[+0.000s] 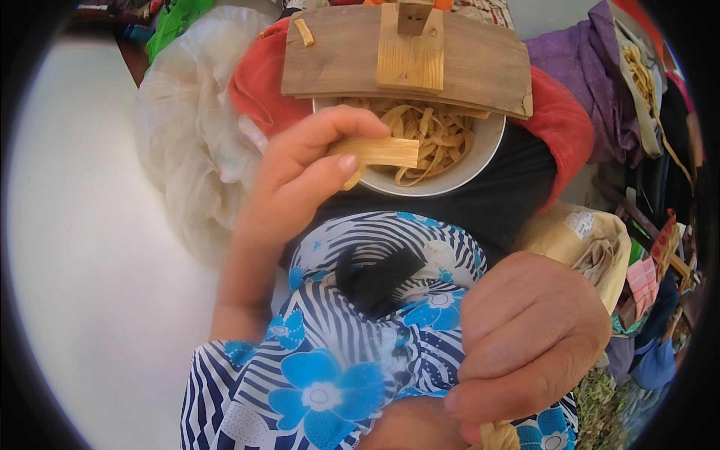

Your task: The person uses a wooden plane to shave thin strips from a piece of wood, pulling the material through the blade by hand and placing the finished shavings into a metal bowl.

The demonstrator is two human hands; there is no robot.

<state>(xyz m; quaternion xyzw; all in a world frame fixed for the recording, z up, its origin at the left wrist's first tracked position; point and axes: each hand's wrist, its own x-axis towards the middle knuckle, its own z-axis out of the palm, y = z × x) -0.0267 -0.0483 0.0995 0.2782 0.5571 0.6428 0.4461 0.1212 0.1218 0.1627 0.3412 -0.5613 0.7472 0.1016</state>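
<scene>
Pinched a tan strip (pixel 386 152) in left hand (pixel 296 176) at 11 o'clock, before white bowl (pixel 450 180); gripped tan material (pixel 499 436) in curled right hand (pixel 532 337) at 4 o'clock; showed illegible label (pixel 580 223) on package (pixel 551 236) at 3 o'clock.

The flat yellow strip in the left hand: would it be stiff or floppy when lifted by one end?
The flat yellow strip seems stiff when short: its end juts straight beyond the left fingers. A longer piece would probably bend, since similar tan strips lie looped in the round white bowl. It looks thin, so likely light.
</scene>
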